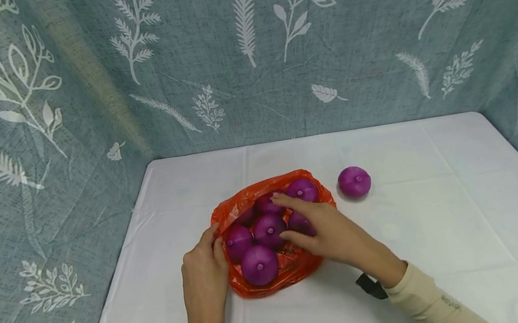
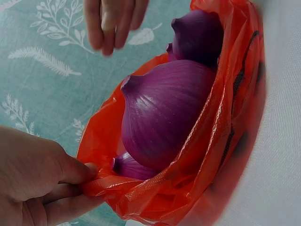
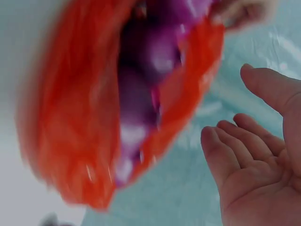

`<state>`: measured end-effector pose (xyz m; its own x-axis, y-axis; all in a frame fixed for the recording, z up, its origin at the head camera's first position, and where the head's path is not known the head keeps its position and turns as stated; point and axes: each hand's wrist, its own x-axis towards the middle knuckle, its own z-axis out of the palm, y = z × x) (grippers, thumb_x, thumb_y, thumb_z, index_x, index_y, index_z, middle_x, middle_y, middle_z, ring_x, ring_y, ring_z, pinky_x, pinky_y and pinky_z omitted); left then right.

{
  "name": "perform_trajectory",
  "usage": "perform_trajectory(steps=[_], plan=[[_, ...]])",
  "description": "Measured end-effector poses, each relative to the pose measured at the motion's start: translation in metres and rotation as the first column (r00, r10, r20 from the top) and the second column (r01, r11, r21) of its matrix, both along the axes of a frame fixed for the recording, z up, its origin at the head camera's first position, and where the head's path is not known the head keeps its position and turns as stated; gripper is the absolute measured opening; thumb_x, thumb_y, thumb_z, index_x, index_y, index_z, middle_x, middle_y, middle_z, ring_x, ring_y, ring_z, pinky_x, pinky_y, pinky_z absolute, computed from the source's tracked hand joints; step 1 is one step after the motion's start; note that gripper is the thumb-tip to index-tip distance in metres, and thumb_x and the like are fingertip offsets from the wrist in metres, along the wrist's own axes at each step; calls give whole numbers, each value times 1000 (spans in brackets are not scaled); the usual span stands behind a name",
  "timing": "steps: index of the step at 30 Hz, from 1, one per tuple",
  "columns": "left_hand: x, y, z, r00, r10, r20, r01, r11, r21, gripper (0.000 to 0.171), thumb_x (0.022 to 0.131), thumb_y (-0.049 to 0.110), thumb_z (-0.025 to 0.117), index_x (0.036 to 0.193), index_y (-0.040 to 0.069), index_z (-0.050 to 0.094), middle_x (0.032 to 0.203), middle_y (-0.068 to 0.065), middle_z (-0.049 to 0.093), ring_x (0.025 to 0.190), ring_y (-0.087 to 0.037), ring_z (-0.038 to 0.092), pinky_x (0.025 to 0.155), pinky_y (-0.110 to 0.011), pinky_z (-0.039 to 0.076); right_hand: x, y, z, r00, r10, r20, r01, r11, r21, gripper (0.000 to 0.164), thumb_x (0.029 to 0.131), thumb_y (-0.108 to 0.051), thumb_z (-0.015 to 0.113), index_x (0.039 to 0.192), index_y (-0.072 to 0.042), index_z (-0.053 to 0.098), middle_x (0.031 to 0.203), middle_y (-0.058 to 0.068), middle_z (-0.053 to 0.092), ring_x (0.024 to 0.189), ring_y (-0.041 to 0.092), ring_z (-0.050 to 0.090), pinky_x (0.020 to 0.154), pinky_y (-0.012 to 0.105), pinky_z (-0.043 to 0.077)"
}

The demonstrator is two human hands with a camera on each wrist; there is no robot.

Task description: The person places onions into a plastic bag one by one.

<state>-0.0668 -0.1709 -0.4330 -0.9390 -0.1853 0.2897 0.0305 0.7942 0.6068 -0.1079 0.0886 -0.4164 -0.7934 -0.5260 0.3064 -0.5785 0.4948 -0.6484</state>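
Observation:
An orange-red plastic bag [image 1: 289,276] lies on the white table, its mouth spread open around several purple onions [image 1: 260,265]. At the bag's left rim, my left hand [image 1: 205,276] pinches the plastic between thumb and fingers; the left wrist view shows this grip beside a large onion [image 2: 164,110]. My right hand [image 1: 331,231] hovers over the right side of the bag, fingers apart and holding nothing. In the right wrist view, the right hand [image 3: 256,165] has its thumb and fingers spread, with the blurred bag [image 3: 84,117] to its left.
One loose onion [image 1: 354,182] sits on the white-covered table [image 1: 445,212], right of the bag. Grey-green cloth [image 1: 231,104] with white leaf prints hangs behind the table and at both sides.

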Motion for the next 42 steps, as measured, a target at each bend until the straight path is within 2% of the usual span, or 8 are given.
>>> perform_trajectory(steps=[3,4,8,12,16,24,32,42], plan=[[0,0,0,1000,0,1,0,1000,0,35,102,3,67,137,-2,68,123,-27,73,100,-42,77,84,-53,64,-9,18,10,998,-54,-30,53,998,-36,69,97,-24,81,158,-15,50,153,3,60,93,22,73,93,40,62],[0,-1,0,1000,0,1,0,1000,1,35,102,3,67,137,-1,68,123,-27,73,100,-42,77,84,-53,64,-11,25,13,997,-75,-30,73,996,-53,69,96,-23,81,157,-14,50,157,3,56,109,25,74,102,43,59],[0,-1,1,1000,-2,5,2,1000,0,35,102,3,67,137,-1,68,123,-26,73,99,-41,77,83,-53,64,-21,52,22,984,-177,-10,175,980,-91,72,97,-26,81,160,-15,47,153,7,59,138,33,60,105,47,57],[0,-1,1,1000,-1,8,1,1000,-4,35,102,3,67,137,-1,68,123,-26,74,97,-40,77,83,-52,65,-32,79,20,960,-277,35,280,954,-109,75,97,-30,80,162,-20,44,156,8,56,140,38,57,106,51,56],[-1,0,1,1000,-2,6,2,1000,-7,35,102,4,67,137,-1,68,122,-26,74,96,-40,77,83,-52,65,-43,101,7,937,-338,88,345,934,-96,77,98,-31,79,163,-16,41,167,8,42,144,42,51,112,57,47],[0,1,2,1000,-4,-12,4,1000,-19,33,102,2,67,135,-2,69,117,-26,75,87,-37,76,75,-51,65,-50,125,-24,907,-397,142,401,916,-2,83,97,-38,79,163,-7,39,168,17,39,145,46,48,117,56,43],[0,1,2,1000,-2,-14,2,1000,-17,33,102,3,66,136,-2,69,117,-26,75,87,-36,77,74,-49,65,-52,127,-39,908,-378,179,372,926,67,86,94,-38,83,161,-4,41,168,19,37,148,49,43,119,62,39],[-1,2,4,1000,-2,3,2,1000,-10,34,103,4,66,136,-1,68,121,-25,74,100,-40,77,85,-53,64,-50,130,-47,914,-381,138,375,925,69,74,92,-16,85,154,-1,48,164,27,40,144,51,47,118,62,40]])
